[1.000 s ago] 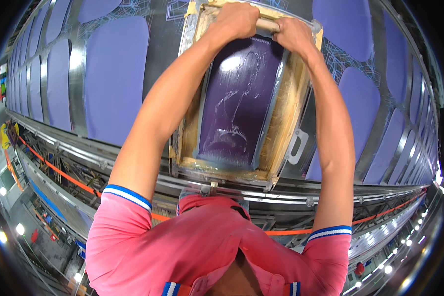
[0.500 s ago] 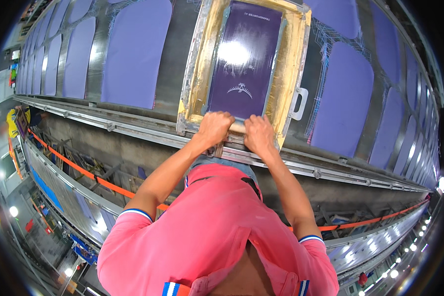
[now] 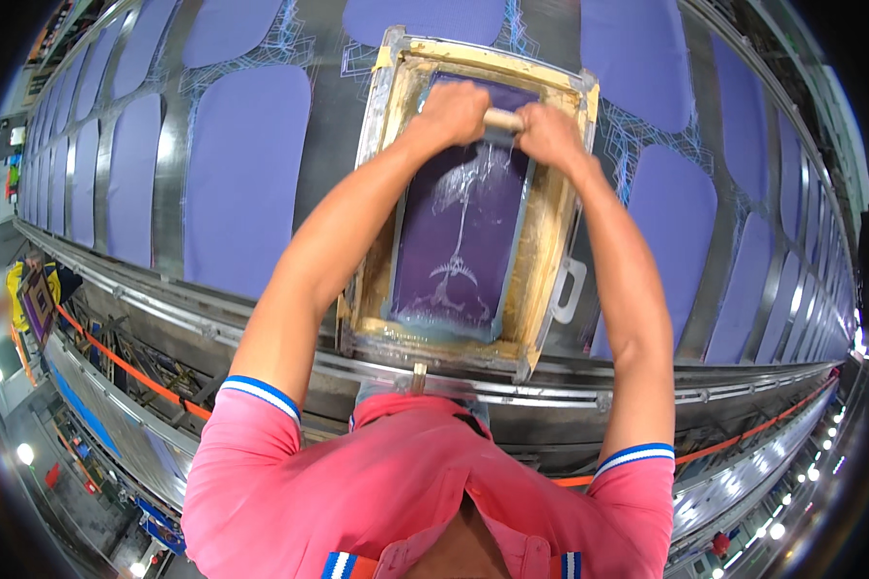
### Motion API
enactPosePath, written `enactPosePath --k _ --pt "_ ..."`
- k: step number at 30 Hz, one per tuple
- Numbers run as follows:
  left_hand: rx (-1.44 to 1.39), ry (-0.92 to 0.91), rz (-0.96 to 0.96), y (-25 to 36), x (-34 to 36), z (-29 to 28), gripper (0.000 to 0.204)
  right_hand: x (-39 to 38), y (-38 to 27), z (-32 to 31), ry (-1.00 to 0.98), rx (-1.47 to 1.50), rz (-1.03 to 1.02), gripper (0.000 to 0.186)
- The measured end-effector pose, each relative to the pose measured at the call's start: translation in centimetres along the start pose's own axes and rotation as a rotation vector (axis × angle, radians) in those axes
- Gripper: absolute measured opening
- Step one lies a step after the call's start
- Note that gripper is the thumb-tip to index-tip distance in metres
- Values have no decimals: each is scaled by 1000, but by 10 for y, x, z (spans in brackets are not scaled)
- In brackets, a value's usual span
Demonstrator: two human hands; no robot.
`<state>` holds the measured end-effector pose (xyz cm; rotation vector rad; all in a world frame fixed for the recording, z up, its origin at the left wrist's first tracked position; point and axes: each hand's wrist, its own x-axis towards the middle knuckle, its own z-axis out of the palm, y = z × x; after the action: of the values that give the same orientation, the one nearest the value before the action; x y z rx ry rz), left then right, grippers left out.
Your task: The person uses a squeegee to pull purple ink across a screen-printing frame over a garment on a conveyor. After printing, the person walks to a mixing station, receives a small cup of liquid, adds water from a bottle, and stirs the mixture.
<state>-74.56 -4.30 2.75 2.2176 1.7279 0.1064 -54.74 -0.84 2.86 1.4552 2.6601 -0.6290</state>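
Note:
My left hand and my right hand are closed round the two ends of a squeegee's pale wooden handle. The squeegee is near the far end of a screen-printing frame, and its blade is mostly hidden by my hands. Inside the frame, a dark purple mesh screen carries wet, glossy streaks and a pale arched design. Bluish ink lies along the screen's near edge. On the frame's right side is a white handle, which neither hand touches.
The frame lies on a long dark printing table with purple cut panels in rows on both sides. A metal rail runs along the table's near edge. Behind me is an orange strip; at far left, a person in yellow.
Both hands, gripping the squeegee, have moved from the frame's near end to its far end, with my arms stretched out. Pale streaks now mark the mesh. The frame appears lower in view.

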Motion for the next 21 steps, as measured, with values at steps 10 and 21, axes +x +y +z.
enactPosePath --k 10,21 --pt "23 2 0 -33 88 -20 28 81 30 -31 -26 7 -8 32" --pt "-115 -16 4 58 -176 40 15 -160 -73 68 73 29 -182 14"
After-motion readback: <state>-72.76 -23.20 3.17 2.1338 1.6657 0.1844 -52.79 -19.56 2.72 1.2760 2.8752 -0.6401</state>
